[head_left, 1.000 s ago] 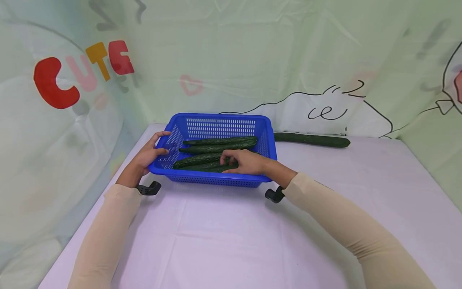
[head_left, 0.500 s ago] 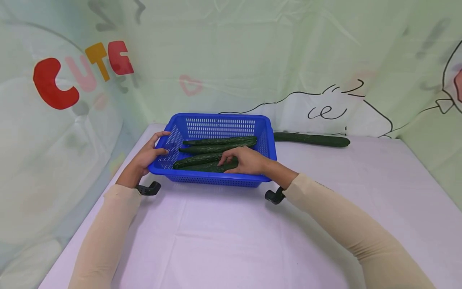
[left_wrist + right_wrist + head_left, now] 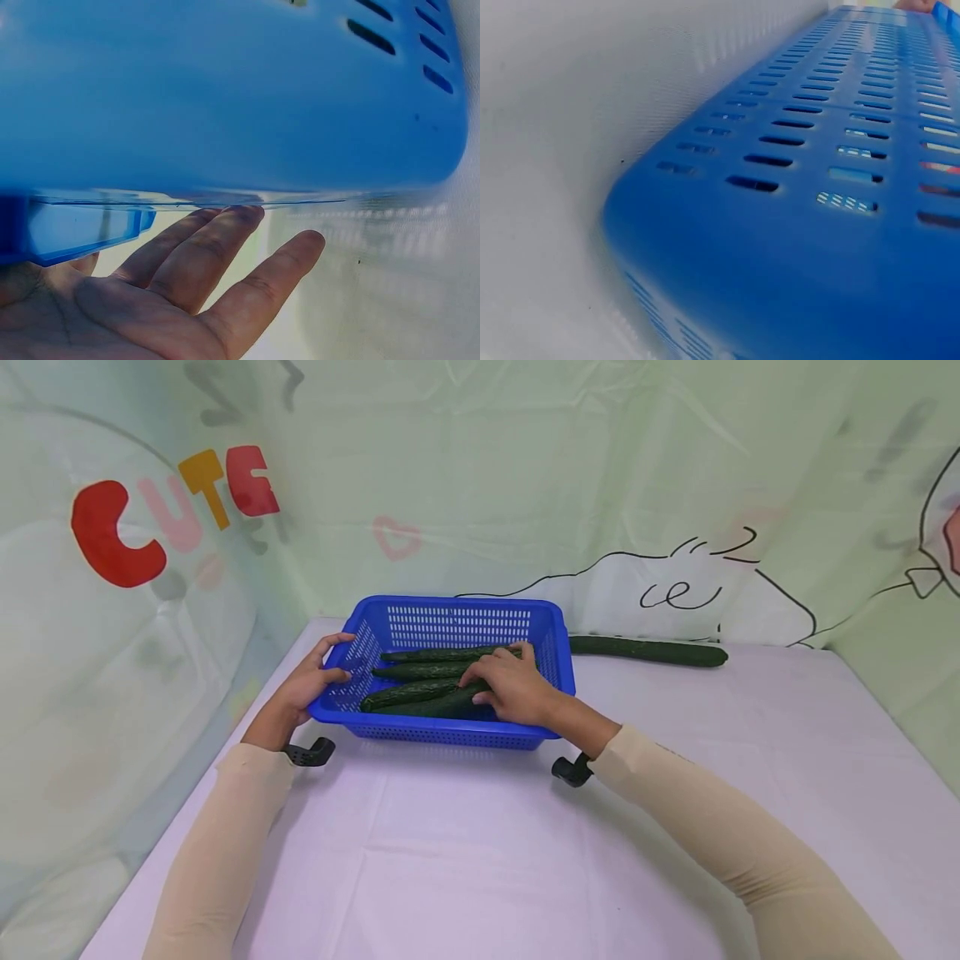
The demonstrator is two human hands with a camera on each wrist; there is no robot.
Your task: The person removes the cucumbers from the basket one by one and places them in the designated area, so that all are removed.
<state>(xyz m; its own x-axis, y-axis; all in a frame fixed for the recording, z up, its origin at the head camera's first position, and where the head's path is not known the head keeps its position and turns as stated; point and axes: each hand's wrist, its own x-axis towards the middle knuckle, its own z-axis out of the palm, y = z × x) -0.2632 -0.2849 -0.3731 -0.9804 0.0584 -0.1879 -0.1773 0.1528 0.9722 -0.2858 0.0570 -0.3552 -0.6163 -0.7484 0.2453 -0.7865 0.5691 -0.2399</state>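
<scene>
In the head view, my left hand (image 3: 303,681) holds the left end of a blue perforated basket (image 3: 450,729), thumb and a finger over its rim. The left wrist view shows other fingers (image 3: 262,289) of that hand stretched out below the basket. Several long dark green cucumbers lie side by side in the basket. My right hand (image 3: 517,689) reaches in over the near right side, its thumb and fingers bent around the right part of the front cucumber (image 3: 427,704). That cucumber's right end is hidden. The right wrist view shows only the basket's outer wall (image 3: 780,247).
Another cucumber (image 3: 648,651) lies behind and to the right of the basket, near the back edge. A pale cloth (image 3: 480,852) covers the table. Printed curtains (image 3: 510,477) hang behind and to the left.
My right hand has shifted slightly right and back, with one finger now spread toward the far cucumbers. The front cucumber's right part has tilted back. My left hand and the basket stay put.
</scene>
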